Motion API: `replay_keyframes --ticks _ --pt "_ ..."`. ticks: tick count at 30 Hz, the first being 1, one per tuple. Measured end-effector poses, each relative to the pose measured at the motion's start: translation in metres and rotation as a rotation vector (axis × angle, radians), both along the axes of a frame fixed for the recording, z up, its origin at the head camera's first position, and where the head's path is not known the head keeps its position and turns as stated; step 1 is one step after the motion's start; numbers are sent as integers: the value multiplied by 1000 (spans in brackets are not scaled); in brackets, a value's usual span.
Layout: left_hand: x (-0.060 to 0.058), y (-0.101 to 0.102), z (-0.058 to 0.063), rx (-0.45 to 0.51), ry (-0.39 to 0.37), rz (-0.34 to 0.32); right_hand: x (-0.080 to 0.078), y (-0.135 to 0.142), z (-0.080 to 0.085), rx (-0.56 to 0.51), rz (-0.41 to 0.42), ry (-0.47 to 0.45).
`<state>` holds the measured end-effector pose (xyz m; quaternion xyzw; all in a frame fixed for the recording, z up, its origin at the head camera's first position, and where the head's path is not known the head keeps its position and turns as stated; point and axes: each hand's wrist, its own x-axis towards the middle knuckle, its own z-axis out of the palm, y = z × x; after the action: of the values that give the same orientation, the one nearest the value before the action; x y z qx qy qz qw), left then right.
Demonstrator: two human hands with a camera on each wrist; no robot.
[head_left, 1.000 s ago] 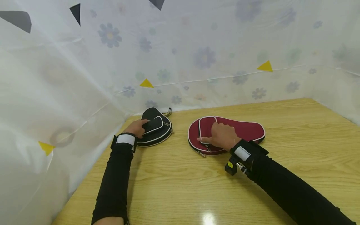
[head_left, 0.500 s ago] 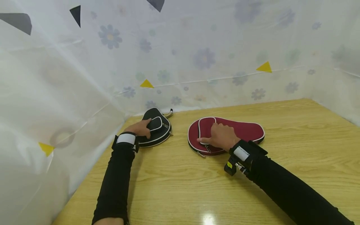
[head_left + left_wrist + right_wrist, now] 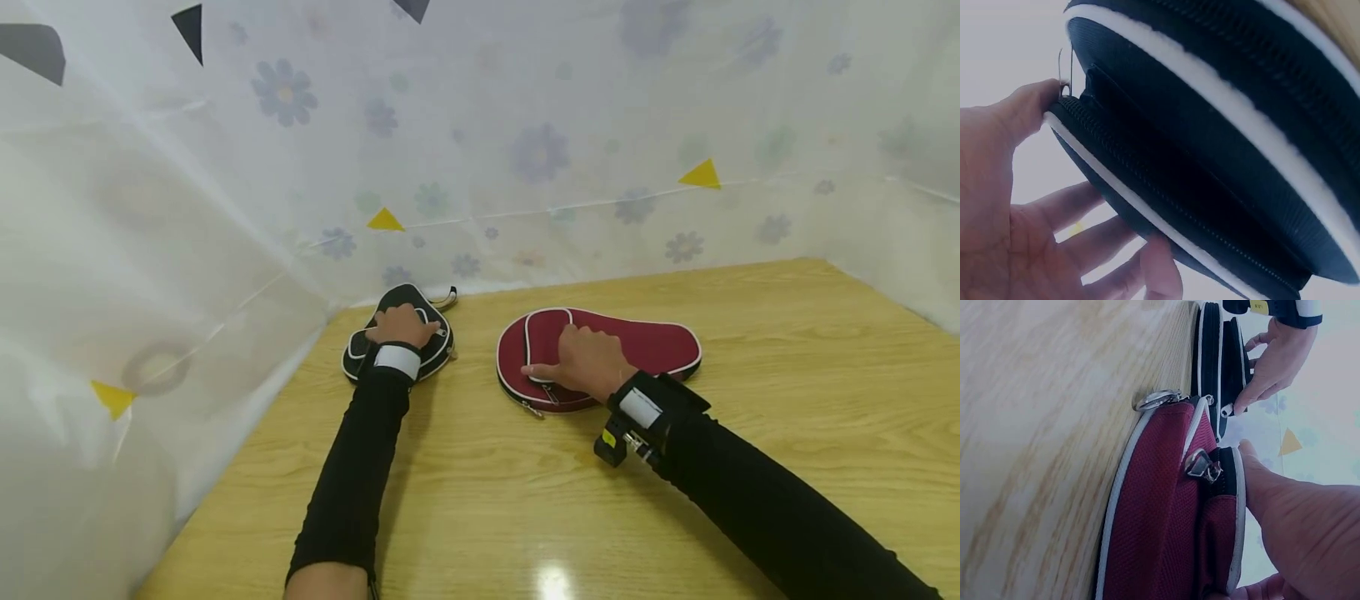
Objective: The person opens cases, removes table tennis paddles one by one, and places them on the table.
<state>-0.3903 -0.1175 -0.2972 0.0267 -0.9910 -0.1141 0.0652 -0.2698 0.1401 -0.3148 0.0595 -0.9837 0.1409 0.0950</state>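
A black table tennis bat case (image 3: 399,295) with white piping lies at the back left of the table. My left hand (image 3: 403,325) lies over its small zipped pocket (image 3: 1110,159). In the left wrist view the thumb tip (image 3: 1050,94) meets the metal zip pull end, and the other fingers spread along the pocket's face. A dark red bat case (image 3: 645,342), also white-piped, lies to the right, handle end pointing right. My right hand (image 3: 592,358) grips its pocket (image 3: 1219,537), thumb along the zip-side edge, fingers bent over the far side. A metal zip pull (image 3: 1200,465) hangs from that pocket.
Both cases lie on a wood-grain table (image 3: 480,500). A wrist loop (image 3: 444,298) sticks out behind the black case. Pale flowered sheeting (image 3: 540,100) encloses the back and sides, with yellow triangles (image 3: 702,175) on it. A second zip pull (image 3: 1160,400) juts from the red case's rim.
My left hand has moved right across the black case, from its left edge onto the pocket, uncovering the left rim. My right hand stays on the red case.
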Motion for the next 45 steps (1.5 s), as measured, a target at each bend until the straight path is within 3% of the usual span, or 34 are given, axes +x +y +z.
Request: replay_keyframes --ticks 5,10,16,24,29,35,45 --pt "0 0 4 -42 8 -3 -2 -1 1 9 -12 1" --pt "3 -6 5 -21 -28 -70 -1 -3 2 5 -14 -20" --pt "-2 -18 4 34 -85 -132 0 -2 2 8 -11 -16" --pt "-5 -33 7 -51 -138 -269 2 0 2 13 -12 -18" --pt "-2 -45 14 12 -198 -344 2 0 1 15 -12 -7" --pt "-4 -59 15 58 -290 -390 1 1 1 17 -5 -3" --pt "-7 -74 13 13 -224 -412 0 1 -1 12 -9 -21"
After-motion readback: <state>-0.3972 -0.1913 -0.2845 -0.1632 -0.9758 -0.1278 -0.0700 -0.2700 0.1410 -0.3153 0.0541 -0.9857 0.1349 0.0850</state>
